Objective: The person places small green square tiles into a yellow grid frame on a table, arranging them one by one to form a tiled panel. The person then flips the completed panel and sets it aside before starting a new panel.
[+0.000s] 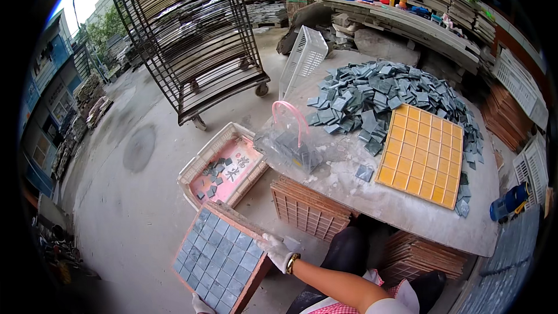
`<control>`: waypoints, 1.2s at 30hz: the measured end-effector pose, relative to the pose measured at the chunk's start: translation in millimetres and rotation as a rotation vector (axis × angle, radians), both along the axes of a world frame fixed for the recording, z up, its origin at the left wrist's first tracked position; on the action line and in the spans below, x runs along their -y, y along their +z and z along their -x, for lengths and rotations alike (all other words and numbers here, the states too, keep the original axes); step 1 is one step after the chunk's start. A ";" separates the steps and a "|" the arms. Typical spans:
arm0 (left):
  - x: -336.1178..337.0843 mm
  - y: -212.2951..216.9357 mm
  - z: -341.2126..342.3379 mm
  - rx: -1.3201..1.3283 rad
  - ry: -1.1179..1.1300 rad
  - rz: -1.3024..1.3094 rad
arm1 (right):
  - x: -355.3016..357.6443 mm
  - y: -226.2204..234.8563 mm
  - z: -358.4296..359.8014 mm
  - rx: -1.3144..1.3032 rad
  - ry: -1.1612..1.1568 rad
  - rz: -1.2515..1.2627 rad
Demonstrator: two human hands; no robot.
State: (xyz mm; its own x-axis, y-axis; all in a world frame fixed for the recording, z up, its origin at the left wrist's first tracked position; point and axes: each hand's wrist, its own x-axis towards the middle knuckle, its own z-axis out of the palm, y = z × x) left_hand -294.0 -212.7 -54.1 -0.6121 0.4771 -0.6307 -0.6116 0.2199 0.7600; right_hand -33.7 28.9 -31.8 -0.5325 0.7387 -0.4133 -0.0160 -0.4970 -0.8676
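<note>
In my gloved right hand is the far right edge of a reddish-brown grid tray filled with square blue-grey stone tiles. My gloved left hand, partly cut off by the lower rim, closes on the tray's near left edge. The tray tilts beside my knees, left of the work table. Whether more trays lie under it, I cannot tell. On the table lie a heap of loose grey tiles, a yellow grid tray with bare squares, and a single tile.
A clear bag with a pink handle stands at the table's left edge. Beside it on the floor is a white crate with loose tiles. Grid trays are stacked below. A black wheeled rack stands behind; a blue jar is at right.
</note>
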 end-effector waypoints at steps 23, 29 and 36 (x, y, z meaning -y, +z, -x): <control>11.2 -34.1 60.2 -0.305 -0.087 0.564 | 30.3 8.1 -174.4 -0.637 -0.182 0.286; 2.8 -48.1 74.7 -0.133 -0.099 0.428 | 42.9 5.7 -219.2 -0.864 -0.266 0.350; -0.2 -21.9 120.2 -0.661 -0.488 0.926 | 67.5 19.5 -288.5 -0.574 -0.483 0.247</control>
